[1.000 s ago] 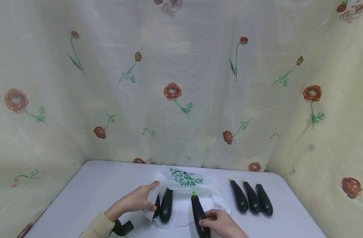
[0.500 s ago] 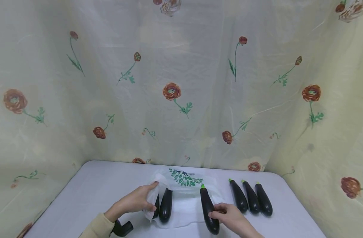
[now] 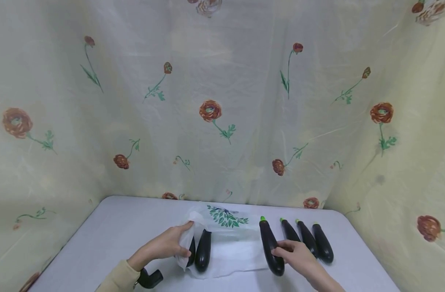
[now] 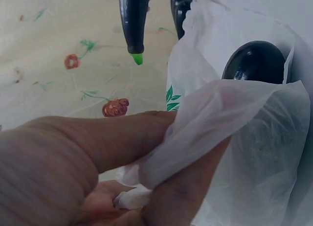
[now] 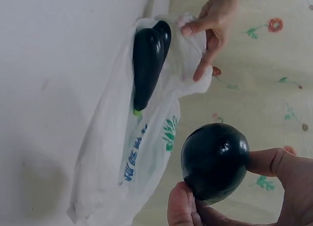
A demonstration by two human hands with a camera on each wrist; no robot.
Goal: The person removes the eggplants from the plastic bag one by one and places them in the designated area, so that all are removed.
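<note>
My left hand (image 3: 169, 243) grips the left edge of a white plastic bag (image 3: 237, 253), holding its mouth raised; in the left wrist view the film (image 4: 195, 128) bunches between thumb and fingers. Two dark eggplants lie in the bag: one in plain sight (image 3: 203, 251), the other (image 3: 191, 253) partly hidden by the left hand. To the right of these, my right hand (image 3: 297, 257) holds another eggplant (image 3: 270, 247), green stem end pointing away, above the table at the bag's right edge. The right wrist view shows its rounded end (image 5: 215, 162) between thumb and fingers.
Three more eggplants lie side by side on the right of the white table (image 3: 134, 219); the nearest one (image 3: 289, 231) is partly covered by the right hand. A black device (image 3: 149, 280) sits by the left wrist. A flowered curtain (image 3: 244, 121) stands behind the table.
My right hand has carried its eggplant rightward and farther from me, from over the bag to beside the row of three. The left hand keeps its hold on the bag.
</note>
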